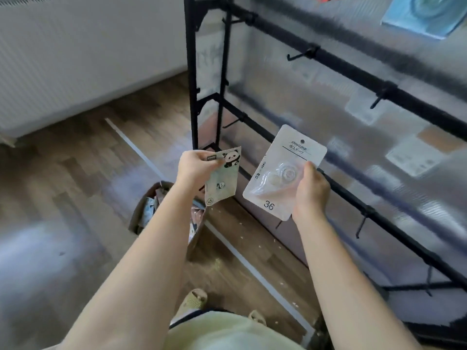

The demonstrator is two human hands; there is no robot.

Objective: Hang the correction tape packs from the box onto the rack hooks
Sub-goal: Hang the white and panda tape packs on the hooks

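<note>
Right hand (312, 190) gripping white pack (283, 173) (marked 36), left hand (195, 168) pinching panda pack (223, 176), black rack (353, 72) behind, box (144, 210) below.

Box (151, 205) on wood floor (75, 173)

Your left hand (195, 168) sits at the middle of the view, pinching the panda pack (223, 175) by its upper corner; your right hand (312, 190) lies just to its three o'clock, holding the numbered pack (283, 173) by its right edge, so the two packs hang side by side, apart. The box (149, 205) rests on the floor (75, 168) at seven o'clock from your left hand, partly hidden under that forearm (more packs lie inside it). The rack (353, 72) stands from twelve through four o'clock, its bars running down to the right, with a hook (300, 55) at one o'clock above the numbered pack. A hung pack (424, 16) sits at the top right corner.
</note>
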